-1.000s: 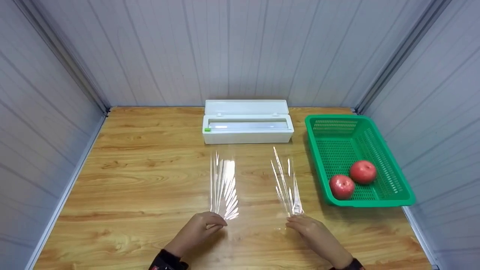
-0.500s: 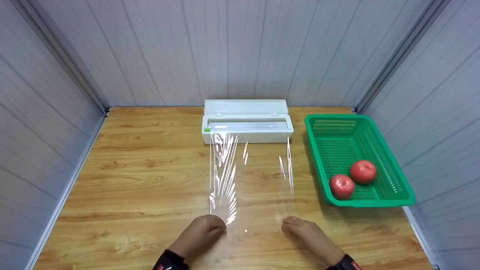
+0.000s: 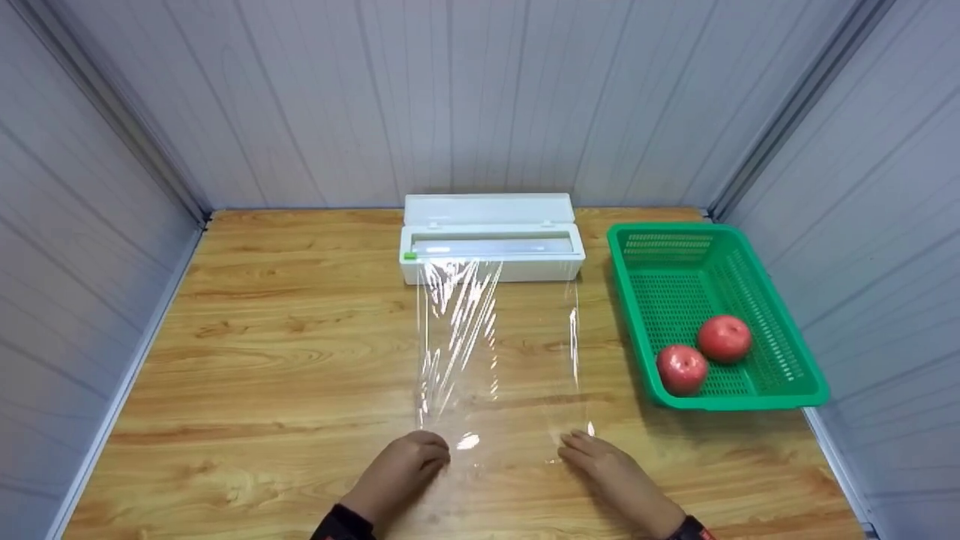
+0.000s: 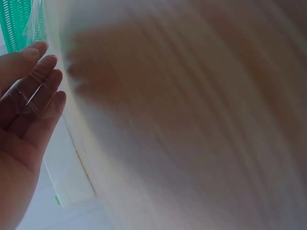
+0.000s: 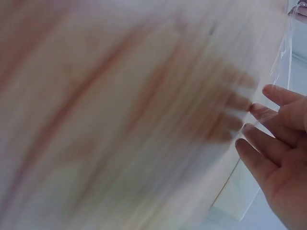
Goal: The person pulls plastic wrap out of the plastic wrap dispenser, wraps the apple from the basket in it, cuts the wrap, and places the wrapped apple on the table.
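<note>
A sheet of clear plastic wrap (image 3: 517, 367) stretches from a white wrap dispenser (image 3: 495, 271) across the wooden table toward me. My left hand (image 3: 409, 461) pinches its near left corner, thumb against index finger, the other fingers fairly straight close to the tabletop. At the near right corner my right hand (image 3: 611, 472) holds the film between thumb and fingers. In the left wrist view, film crosses the left hand's fingers (image 4: 41, 93). The right wrist view shows the right hand's fingers (image 5: 261, 155) low over the table. The film's exact edge is hard to see.
On the right stands a green plastic basket (image 3: 641, 330) with two red apple-like fruits (image 3: 724, 339) inside. The dispenser's lid (image 3: 489, 209) is raised at the back, and a green slider (image 3: 409, 256) sits at its left end. Pale panel walls enclose the table.
The film has come down, and its glare now reaches back to the dispenser. Both hands have shifted slightly nearer to me, the right one also a little left. The camera view has moved slightly.
</note>
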Demonstrator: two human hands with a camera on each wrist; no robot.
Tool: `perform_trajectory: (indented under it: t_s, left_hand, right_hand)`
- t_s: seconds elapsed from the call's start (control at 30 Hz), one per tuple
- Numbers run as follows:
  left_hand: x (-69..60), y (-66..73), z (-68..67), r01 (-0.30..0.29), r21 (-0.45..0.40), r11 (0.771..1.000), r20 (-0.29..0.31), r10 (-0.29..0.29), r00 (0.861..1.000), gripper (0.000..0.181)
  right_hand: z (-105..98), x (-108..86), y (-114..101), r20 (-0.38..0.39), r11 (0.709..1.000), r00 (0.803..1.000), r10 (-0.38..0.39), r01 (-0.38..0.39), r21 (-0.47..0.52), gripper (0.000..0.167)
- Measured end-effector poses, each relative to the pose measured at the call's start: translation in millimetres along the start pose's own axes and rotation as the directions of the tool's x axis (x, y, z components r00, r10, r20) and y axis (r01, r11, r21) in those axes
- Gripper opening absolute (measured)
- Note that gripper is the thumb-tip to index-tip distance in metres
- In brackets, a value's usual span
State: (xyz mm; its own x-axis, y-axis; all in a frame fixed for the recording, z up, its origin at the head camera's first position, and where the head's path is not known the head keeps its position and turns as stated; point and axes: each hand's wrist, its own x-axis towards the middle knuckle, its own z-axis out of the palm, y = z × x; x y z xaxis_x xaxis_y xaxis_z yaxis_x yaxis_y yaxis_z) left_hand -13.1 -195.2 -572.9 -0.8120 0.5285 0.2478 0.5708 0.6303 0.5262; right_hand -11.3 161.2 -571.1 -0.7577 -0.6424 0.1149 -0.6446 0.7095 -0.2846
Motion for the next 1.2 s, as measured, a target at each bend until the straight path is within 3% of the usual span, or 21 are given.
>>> perform_trajectory:
  t_s: [0.17, 0.37, 0.6, 0.77, 1.0, 1.2]
  left_hand:
    - [-0.3, 1.2, 2.0, 0.017, 0.014, 1.000, 0.010, -0.017, 1.000, 0.009]
    - [0.8, 1.3, 3.0, 0.007, 0.037, 0.999, -0.027, -0.006, 1.000, 0.008]
    - [0.2, 0.7, 4.8, 0.045, 0.011, 0.999, -0.019, -0.044, 0.999, 0.010]
    - [-0.3, 0.7, 5.3, 0.053, 0.006, 0.999, -0.007, -0.053, 0.999, 0.009]
    - [0.9, 1.6, 5.3, 0.066, 0.012, 0.998, -0.024, -0.066, 0.998, 0.008]
    - [1.1, 5.2, 5.3, 0.062, 0.021, 0.998, -0.028, -0.061, 0.998, 0.006]
  right_hand:
    - [-2, -4.5, -3, 0.080, 1.000, 0.996, 0.028, -0.028, -0.006, 0.047]
    - [0, -11.0, -1, 0.087, 0.985, 0.996, -0.018, 0.032, -0.167, 0.047]
    - [3, -18.2, 4, 0.083, 0.998, 0.997, -0.002, 0.008, -0.068, 0.059]
    - [2, -21.5, 4, 0.039, 0.994, 0.999, -0.037, 0.041, -0.105, 0.051]
    - [-4, -27.4, 2, 0.097, 0.998, 0.994, 0.048, -0.043, -0.055, 0.048]
    - [-6, -28.9, -1, 0.077, 0.997, 0.996, 0.042, -0.036, -0.067, 0.048]
